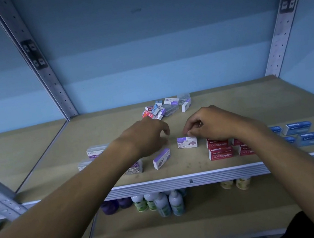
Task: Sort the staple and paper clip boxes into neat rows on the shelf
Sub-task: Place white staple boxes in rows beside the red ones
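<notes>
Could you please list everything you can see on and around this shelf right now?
Purple-and-white staple boxes: two, front centre; one under the right fingers, one angled beside it.
Red staple boxes: at least four, front right.
Blue boxes: about four, far right.
Paper clip boxes: several, front left, partly hidden.
Unsorted pile: mixed small boxes, back centre.
Bottles: white, lower shelf.
Shelf: tan board.
Left hand: hovers, fingers relaxed.
Right hand: pinches a staple box.

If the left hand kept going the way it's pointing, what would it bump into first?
Probably the unsorted pile of small boxes at the back of the shelf; the left hand points toward it, though depth is hard to judge.
</notes>
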